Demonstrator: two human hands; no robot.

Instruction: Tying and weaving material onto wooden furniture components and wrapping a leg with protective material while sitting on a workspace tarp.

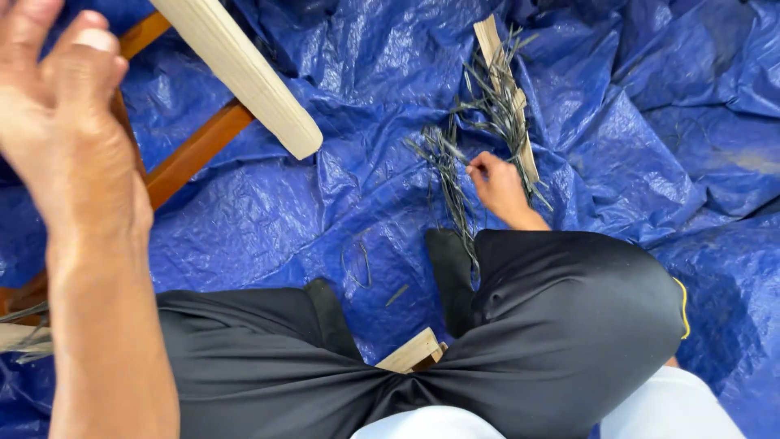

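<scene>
A loose bundle of thin dark green strips (479, 138) lies spread on a crumpled blue tarp (650, 130), just ahead of the person's right knee. Some strips fan out over a pale flat slat (491, 42) that runs away from the knee, and a narrower strand trails back toward the black trousers (569, 309). The right hand (494, 180) rests on this bundle, fingers curled down and pinched onto a few of the strips near the middle of the pile.

The left hand (61, 122) is raised close to the camera at the left edge, blurred, fingers loosely bent and holding nothing. Just beside it a pale ribbed stick (240, 69) slants from the top edge down to a rounded end above the tarp; whether the hand touches it cannot be told. Behind the stick, brown wooden bars (195, 150) cross the tarp.

Between the knees a small light wooden block (413, 351) shows, and one stray strip (396, 295) lies near it on the tarp
</scene>
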